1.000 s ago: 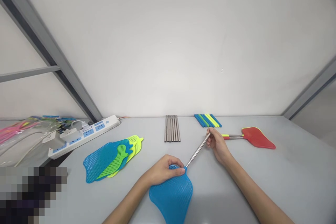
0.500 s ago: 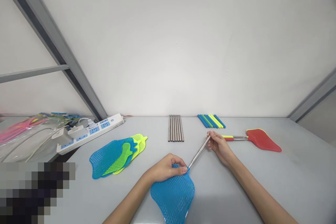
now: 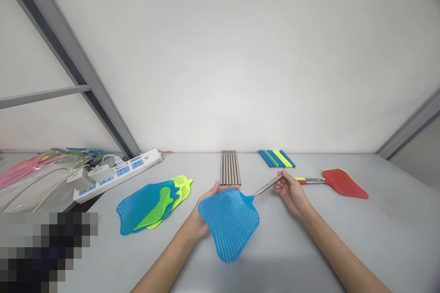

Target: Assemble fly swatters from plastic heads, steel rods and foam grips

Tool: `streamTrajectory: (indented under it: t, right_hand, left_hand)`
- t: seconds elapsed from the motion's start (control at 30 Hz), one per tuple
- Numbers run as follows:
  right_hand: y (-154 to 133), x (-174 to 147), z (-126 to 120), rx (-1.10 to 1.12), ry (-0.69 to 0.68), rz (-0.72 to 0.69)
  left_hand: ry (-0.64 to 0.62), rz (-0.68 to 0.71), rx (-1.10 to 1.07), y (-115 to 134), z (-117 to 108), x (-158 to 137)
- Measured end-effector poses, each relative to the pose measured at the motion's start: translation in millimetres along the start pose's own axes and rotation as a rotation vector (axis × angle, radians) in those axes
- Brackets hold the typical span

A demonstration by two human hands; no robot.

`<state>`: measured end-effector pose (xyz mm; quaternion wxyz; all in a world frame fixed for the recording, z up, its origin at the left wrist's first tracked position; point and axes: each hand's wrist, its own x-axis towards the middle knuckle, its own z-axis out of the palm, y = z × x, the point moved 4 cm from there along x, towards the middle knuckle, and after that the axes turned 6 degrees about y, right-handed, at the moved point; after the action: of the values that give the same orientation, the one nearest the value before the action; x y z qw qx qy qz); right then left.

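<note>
Between thumb and fingers, my right hand (image 3: 290,192) pinches the end of a metal rod (image 3: 268,186). A blue mesh fly swatter head (image 3: 230,224) is fixed on the rod's other end, tilted down toward me. Behind that head is my left hand (image 3: 201,219), its thumb apart from the fingers. The mesh covers part of those fingers, and no grip on it shows. Just beyond my left hand lies a row of metal rods (image 3: 230,169). Past my right hand rest several blue, green and yellow grip tubes (image 3: 277,159).
Loose blue, green and yellow swatter heads (image 3: 154,203) overlap at left. Fly swatters with red and yellow heads (image 3: 343,183) lie stacked at right. A white power strip (image 3: 120,174) with plugs and a plastic bag (image 3: 41,169) are at far left. A wall (image 3: 230,78) closes the back.
The blue swatter head has risen from near the front edge and swung round. My left hand has released its neck and moved behind it. My right hand has shifted slightly right with the rod.
</note>
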<state>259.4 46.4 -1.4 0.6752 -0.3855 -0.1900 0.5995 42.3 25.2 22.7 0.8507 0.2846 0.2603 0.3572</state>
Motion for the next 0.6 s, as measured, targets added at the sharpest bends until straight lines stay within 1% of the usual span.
streamTrajectory:
  t: [0.03,0.1,0.2,0.27,0.37,0.43,0.53,0.6]
  right_hand:
    - [-1,-1,1,0.019,-0.018,0.004]
    - [-1,-2,3,0.048,-0.042,0.005]
    - [-1,0,0,0.077,-0.017,-0.013]
    - [-1,3,-6,0.091,0.014,-0.043]
    - [-7,8,-14,0.081,0.061,-0.120]
    - [-12,9,-17,0.049,0.085,-0.184]
    - [-16,9,-16,-0.005,0.088,-0.241]
    - [-15,8,-14,-0.020,0.082,-0.236]
  left_hand:
    - [0.023,0.032,-0.098,1,-1,1]
    - [0.069,0.086,-0.197,2,-4,3]
    - [0.145,0.195,-0.228,6,-5,1]
    - [0.143,0.246,-0.264,11,-2,-3]
    - [0.074,0.179,-0.269,17,5,-8]
    - [0.066,0.159,-0.245,19,8,-10]
    - [0.102,0.101,-0.189,13,7,-10]
    - [0.147,0.036,-0.157,5,5,-8]
